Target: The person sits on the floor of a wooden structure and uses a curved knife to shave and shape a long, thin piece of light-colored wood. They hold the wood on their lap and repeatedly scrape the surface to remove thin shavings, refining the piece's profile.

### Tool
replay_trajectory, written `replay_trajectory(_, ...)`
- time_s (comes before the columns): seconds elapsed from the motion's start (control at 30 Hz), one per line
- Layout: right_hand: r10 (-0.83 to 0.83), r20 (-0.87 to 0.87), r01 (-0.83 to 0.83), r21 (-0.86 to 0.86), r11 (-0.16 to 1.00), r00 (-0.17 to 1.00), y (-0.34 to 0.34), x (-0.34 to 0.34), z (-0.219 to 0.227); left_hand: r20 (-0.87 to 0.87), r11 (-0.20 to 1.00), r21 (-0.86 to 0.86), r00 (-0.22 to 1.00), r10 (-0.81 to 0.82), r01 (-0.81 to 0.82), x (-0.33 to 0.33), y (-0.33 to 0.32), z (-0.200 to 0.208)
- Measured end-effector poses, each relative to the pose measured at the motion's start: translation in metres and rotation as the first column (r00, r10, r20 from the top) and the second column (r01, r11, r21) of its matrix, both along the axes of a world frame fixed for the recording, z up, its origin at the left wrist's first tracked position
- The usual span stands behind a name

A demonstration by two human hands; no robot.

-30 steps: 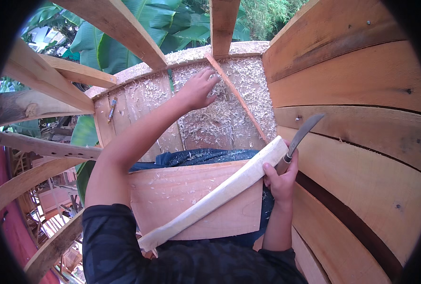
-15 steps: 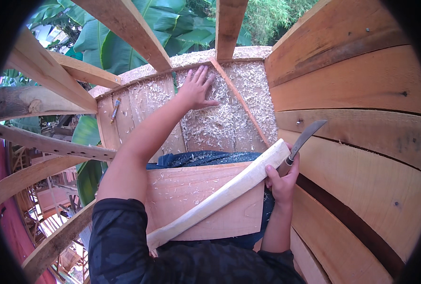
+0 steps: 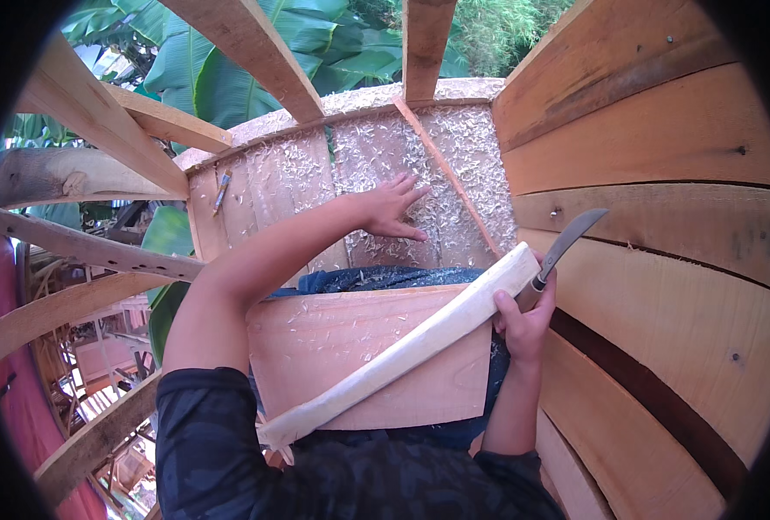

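Note:
My left hand (image 3: 395,206), empty with its fingers spread, is over the plank floor (image 3: 372,165) strewn with pale wood shavings (image 3: 467,143). My right hand (image 3: 525,324) is closed around the handle of a curved knife (image 3: 571,243) and also grips the upper end of a long, pale, slightly curved strip of wood (image 3: 419,345). The blade points up and to the right, beyond the wood's end. That strip slants across a flat board (image 3: 315,334) lying on my lap, its lower end close to my body. A few shavings lie on the board.
A thin reddish stick (image 3: 447,169) lies across the shavings. At the left lies a small marker-like object (image 3: 222,192). Plank walls (image 3: 653,260) rise on the right; wooden beams (image 3: 268,61) cross at the far side and left. Large green leaves (image 3: 220,82) are beyond.
My left hand has moved from the far floor edge back toward me and right, fingers still spread. My right hand keeps holding the knife and wood strip, with only a slight shift.

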State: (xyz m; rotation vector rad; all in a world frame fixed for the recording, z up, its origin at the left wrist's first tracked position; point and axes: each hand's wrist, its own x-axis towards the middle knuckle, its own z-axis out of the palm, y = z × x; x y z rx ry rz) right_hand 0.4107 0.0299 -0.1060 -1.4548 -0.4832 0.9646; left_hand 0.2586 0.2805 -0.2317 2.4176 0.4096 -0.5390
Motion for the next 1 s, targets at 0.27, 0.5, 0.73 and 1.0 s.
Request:
replay_trajectory(0.27,0.013,0.030,-0.011,-0.043,0.999,0.999,0.003,-0.002,0.002,0.005,0.992,0.116,0.999,-0.052,0.051,-0.019,0.011,0.083)
replay_trajectory(0.5,-0.013,0.004,0.013,0.015,1.000,1.000,0.003,-0.004,0.001,0.280,0.973,0.095,0.943,0.178,-0.212,-0.098,-0.103,0.227)
replay_trajectory(0.73,-0.101,0.087,0.100,0.016,0.995,0.991,0.009,-0.012,0.035,0.218,0.701,0.186,0.724,0.654,-0.689,-0.210,-0.196,0.253)
replay_trajectory(1.0,-0.018,0.132,0.016,0.014,1.000,0.991,0.042,-0.032,0.057,-0.229,0.341,0.073,0.317,0.920,-0.937,-0.278,-0.283,0.228)
